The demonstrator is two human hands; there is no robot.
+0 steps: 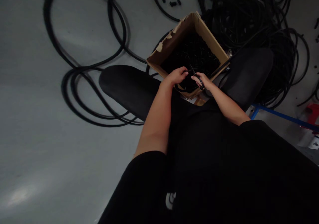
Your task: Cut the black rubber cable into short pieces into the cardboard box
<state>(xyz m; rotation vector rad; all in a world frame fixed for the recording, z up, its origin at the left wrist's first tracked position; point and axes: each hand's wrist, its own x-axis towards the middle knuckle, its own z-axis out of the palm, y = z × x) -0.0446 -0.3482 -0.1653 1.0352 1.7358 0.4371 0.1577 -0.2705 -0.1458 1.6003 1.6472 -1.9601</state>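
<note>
Looping over the floor (30,117) on the left is black hose (46,11), near the cardboard box (210,34). The left hand (177,76) is bent over the box by its near left edge, with its fingers curled. It is too dark to tell if they pinch a black bit. If those fingers get too close to the blades, they could get nipped, because the hands are very near each other. Next come the scissors (192,69), over the box toward its near corner. They point away from the body and a little left, at the torn far left edge. Their long side slants the same way, from the handles up to the tip. The right hand (204,78) is closed around the handles. If that grip slips, the scissors could drop onto the black pieces (196,51) and be hard to spot, as both are dark. Farther right lies a big hose tangle (249,21), which could catch a foot.
</note>
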